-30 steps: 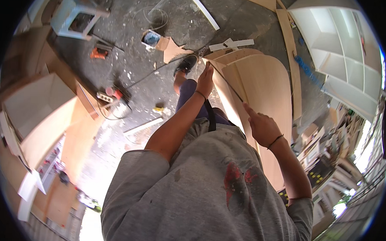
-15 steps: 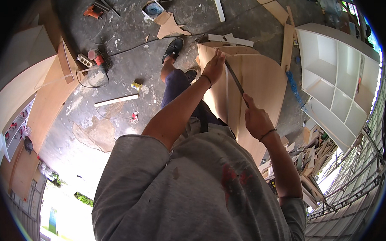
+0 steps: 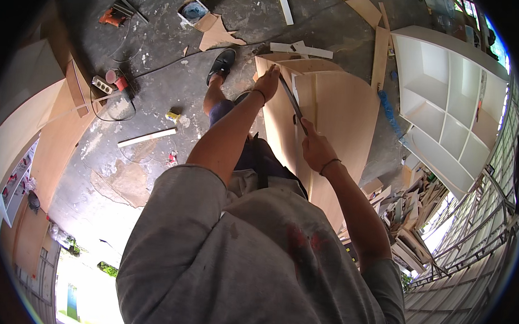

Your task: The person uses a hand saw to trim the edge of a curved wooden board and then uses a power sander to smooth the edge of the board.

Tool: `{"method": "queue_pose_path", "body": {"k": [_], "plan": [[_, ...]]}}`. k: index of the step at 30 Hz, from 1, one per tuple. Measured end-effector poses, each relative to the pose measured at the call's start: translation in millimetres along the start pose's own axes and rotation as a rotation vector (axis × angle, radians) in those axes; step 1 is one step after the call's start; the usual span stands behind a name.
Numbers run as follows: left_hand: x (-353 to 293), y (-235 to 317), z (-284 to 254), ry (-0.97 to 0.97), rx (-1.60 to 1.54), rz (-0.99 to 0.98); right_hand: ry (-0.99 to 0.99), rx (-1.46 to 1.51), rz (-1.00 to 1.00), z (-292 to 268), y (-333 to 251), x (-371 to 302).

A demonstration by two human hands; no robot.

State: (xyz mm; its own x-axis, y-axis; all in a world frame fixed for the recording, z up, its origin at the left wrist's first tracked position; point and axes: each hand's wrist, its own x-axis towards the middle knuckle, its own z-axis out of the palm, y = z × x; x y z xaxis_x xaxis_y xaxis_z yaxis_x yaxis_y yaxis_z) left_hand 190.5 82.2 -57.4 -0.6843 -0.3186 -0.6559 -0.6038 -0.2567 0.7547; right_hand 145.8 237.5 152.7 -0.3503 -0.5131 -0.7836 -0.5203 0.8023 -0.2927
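Observation:
A long, dark, flat file (image 3: 290, 95) lies slantwise over the edge of a pale plywood cabinet piece (image 3: 344, 108) with a curved far side. My right hand (image 3: 319, 148) is closed round its near end. At the far end, my left hand (image 3: 268, 82) presses its fingers onto the tip, close to the cabinet piece's far left corner. Part of the file is covered by both hands, and its exact contact with the wood edge is hard to make out.
White shelving (image 3: 445, 88) stands at the right, with a heap of wood offcuts (image 3: 409, 213) nearer me. Leftward on the floor are a power strip (image 3: 102, 85), a red power tool (image 3: 121, 83) and a white strip (image 3: 147, 137). A cable (image 3: 177, 62) crosses behind my foot.
Both hands have pushed the file forward and to the left across the cabinet piece's edge. The whole view has shifted slightly, so the surroundings appear a little farther left.

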Motion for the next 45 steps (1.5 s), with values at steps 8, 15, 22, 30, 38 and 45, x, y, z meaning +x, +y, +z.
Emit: {"method": "queue_pose_path", "body": {"k": [8, 15, 22, 30, 38, 45], "plan": [[-51, -8, 35, 0.024, -0.36, 0.213, -0.082, 0.024, 0.063, -42, -11, -70], [-39, -26, 38, -0.007, -0.042, -0.002, -0.057, -0.016, 0.063, 20, 22, -38], [-74, -35, 26, 0.131, 0.101, 0.229, -0.134, -0.584, -0.089, -33, 19, -42], [-128, 11, 86, 0.014, -0.064, 0.288, 0.01, -1.488, -0.565, -169, -81, -24], [-106, 24, 120, 0.122, -0.058, 0.095, -0.158, -1.614, -0.717, -178, -109, 51], [-71, 6, 101, 0.032, -0.51, -0.121, -0.461, -1.718, -0.613, -147, -141, 123]]}}
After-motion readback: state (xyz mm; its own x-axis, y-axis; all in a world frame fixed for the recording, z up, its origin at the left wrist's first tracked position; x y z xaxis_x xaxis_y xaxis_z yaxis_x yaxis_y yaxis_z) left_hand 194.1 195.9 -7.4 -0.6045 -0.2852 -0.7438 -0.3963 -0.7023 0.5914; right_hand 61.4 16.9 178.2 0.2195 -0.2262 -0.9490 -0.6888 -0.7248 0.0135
